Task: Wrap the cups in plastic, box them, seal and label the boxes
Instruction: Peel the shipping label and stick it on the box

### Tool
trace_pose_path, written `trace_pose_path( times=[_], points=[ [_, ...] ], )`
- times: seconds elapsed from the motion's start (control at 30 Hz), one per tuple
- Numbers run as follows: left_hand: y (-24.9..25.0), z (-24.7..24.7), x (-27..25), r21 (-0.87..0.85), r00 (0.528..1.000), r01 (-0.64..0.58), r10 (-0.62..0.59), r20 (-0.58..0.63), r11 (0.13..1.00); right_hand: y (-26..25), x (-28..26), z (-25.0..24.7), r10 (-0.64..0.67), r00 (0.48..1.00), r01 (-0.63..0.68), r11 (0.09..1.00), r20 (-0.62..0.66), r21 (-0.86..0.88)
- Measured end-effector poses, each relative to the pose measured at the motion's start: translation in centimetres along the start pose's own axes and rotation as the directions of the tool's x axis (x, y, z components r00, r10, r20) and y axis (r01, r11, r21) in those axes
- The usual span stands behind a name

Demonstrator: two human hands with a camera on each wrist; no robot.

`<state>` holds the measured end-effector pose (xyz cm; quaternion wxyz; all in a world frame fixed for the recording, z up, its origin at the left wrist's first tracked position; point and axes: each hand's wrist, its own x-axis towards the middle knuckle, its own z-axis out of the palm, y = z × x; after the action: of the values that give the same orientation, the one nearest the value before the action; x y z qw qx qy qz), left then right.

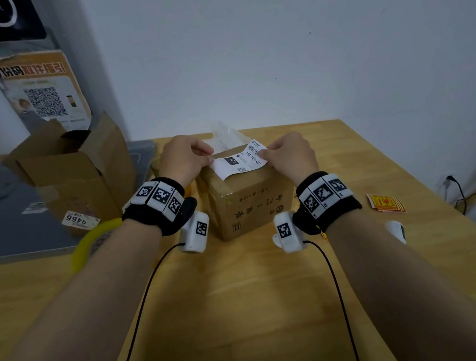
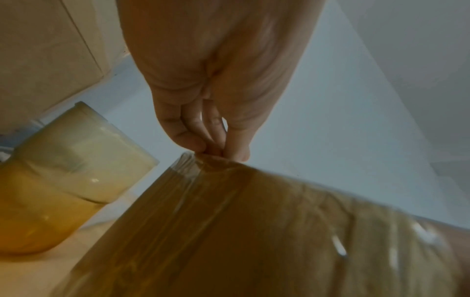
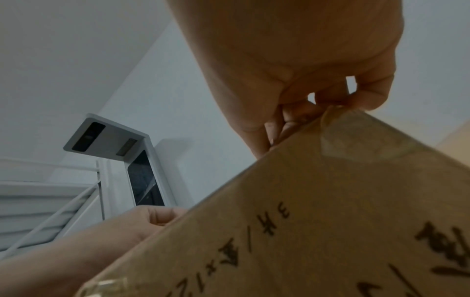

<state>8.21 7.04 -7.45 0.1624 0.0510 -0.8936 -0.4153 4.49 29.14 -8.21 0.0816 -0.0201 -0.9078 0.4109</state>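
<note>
A small taped cardboard box [image 1: 248, 205] with black printed characters stands on the wooden table [image 1: 242, 296] in the head view. A white shipping label [image 1: 239, 161] with barcode lies across its top. My left hand [image 1: 188, 159] pinches the label's left end and my right hand [image 1: 289, 153] pinches its right end. In the left wrist view my left hand's fingertips [image 2: 216, 148] meet at the corner of the taped box [image 2: 254, 231]. From the right wrist, curled fingers [image 3: 287, 120] sit at the top edge of the box [image 3: 330, 221]. Crumpled clear plastic [image 1: 225, 135] lies behind the box.
An open, taller cardboard box [image 1: 79, 172] stands at the left. A yellow tape roll [image 1: 91, 244] lies in front of it, and clear tape rolls [image 2: 76, 166] sit left of the small box. Red-and-yellow stickers [image 1: 385, 202] and a small white device [image 1: 395, 230] lie at the right.
</note>
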Motion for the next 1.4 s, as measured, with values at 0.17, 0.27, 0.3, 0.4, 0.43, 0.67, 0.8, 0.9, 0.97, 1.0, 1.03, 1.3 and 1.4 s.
trace_pose_path(
  times=[0.17,0.27,0.3,0.4,0.43,0.67,0.8,0.9,0.97,1.0,1.03,1.3,1.4],
  points=[
    [0.0,0.2,-0.3,0.083,1.0,0.015,-0.014,-0.011,0.996,0.1,0.0,0.1,0.001,1.0,-0.001,1.0,-0.013,0.011],
    [0.2,0.4,-0.5,0.037,0.987,0.068,-0.073,0.143,0.997,0.1,-0.1,-0.1,-0.013,1.0,0.013,0.999,-0.013,0.032],
    [0.2,0.4,-0.6,0.015,0.983,0.08,-0.081,0.164,0.997,0.1,-0.2,-0.2,-0.02,1.0,0.02,0.999,-0.011,0.037],
    [0.2,0.3,-1.4,0.024,0.982,0.099,-0.102,0.158,0.995,0.2,-0.2,-0.5,-0.045,0.999,0.045,0.999,0.014,0.031],
    [0.3,0.3,-1.8,0.036,0.982,0.11,-0.114,0.15,0.993,0.2,-0.2,-0.6,-0.054,0.998,0.053,0.998,0.033,0.027],
    [0.8,-0.6,-5.4,0.122,0.967,0.183,-0.201,0.156,0.976,-0.2,-0.5,-1.4,-0.12,0.969,0.109,0.992,0.214,0.063],
    [1.3,-1.3,-8.2,0.116,0.955,0.213,-0.232,0.184,0.97,-0.6,-1.6,-2.1,-0.184,0.937,0.172,0.983,0.296,0.066],
    [1.5,-1.5,-10.1,0.129,0.949,0.23,-0.251,0.189,0.965,-1.1,-2.3,-2.3,-0.209,0.911,0.209,0.977,0.354,0.04],
    [1.7,-1.6,-11.1,0.12,0.947,0.243,-0.263,0.186,0.962,-1.5,-2.6,-2.5,-0.216,0.895,0.227,0.974,0.391,0.017],
    [1.8,-1.6,-11.6,0.127,0.945,0.251,-0.271,0.185,0.96,-1.7,-2.6,-2.5,-0.219,0.887,0.238,0.971,0.405,0.003],
    [2.0,-1.5,-12.0,0.141,0.944,0.253,-0.277,0.182,0.957,-1.8,-2.7,-2.6,-0.219,0.882,0.246,0.969,0.418,-0.011],
    [1.7,-1.2,-13.4,0.139,0.945,0.262,-0.283,0.162,0.955,-2.8,-2.7,-3.3,-0.196,0.86,0.253,0.966,0.47,-0.06],
    [1.5,-1.2,-13.6,0.134,0.945,0.258,-0.279,0.169,0.957,-3.3,-2.6,-3.5,-0.192,0.856,0.254,0.965,0.479,-0.067]
  ],
)
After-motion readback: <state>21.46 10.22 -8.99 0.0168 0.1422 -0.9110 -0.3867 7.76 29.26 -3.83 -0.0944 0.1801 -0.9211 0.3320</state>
